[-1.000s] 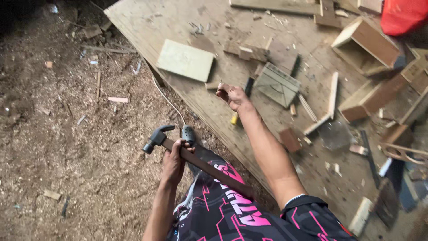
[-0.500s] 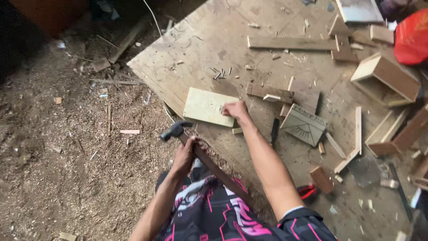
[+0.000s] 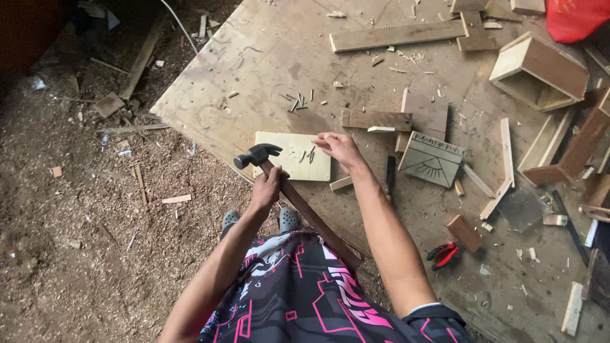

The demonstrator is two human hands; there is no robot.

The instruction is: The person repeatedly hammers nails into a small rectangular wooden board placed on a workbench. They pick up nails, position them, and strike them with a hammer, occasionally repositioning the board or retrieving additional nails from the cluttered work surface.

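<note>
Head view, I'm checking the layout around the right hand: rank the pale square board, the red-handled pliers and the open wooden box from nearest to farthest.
From the right hand:
1. Pale square board, under its fingers, just left.
2. Red-handled pliers, lower right on the plywood.
3. Open wooden box, upper right, farthest.

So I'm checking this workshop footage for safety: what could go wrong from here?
1. The right hand rests at the edge of the pale plywood piece near the small nails, close to the claw hammer in the left hand; a swing could hit fingers.
2. The left hand grips the handle just under the head, which may weaken control.
</note>
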